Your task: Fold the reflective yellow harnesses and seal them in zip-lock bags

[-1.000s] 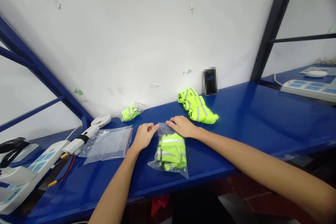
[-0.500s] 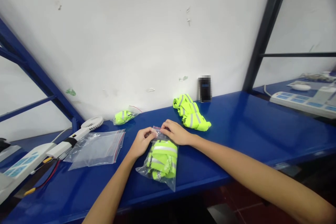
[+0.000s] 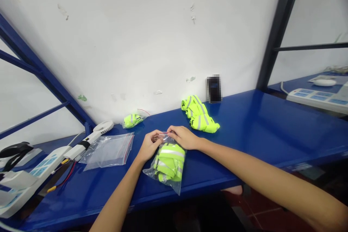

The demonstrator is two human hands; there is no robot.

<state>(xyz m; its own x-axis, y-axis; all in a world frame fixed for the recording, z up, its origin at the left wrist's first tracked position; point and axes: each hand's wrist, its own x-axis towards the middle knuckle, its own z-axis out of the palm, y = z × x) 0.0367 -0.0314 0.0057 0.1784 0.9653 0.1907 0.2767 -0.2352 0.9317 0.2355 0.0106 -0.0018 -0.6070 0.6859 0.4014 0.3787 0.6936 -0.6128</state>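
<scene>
The left hand [image 3: 149, 145] and right hand [image 3: 183, 137] are pinching the top edge of a clear zip-seal bag [image 3: 176, 185] from either side, sitting close together. The bag is lying near the front of the blue table [image 3: 252, 127], enclosing a folded neon-yellow reflective garment [image 3: 169, 163]. Flat plastic bags [image 3: 111, 151] are lying to the left, while a loose neon-yellow bundle [image 3: 201, 116] is resting beyond the right hand.

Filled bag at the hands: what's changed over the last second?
The filled bag has shifted slightly left, its near end swinging left, nearer the table's front edge. Left hand and right hand stay at its mouth. Loose bundle, flat bags and smaller bag unmoved.
</scene>
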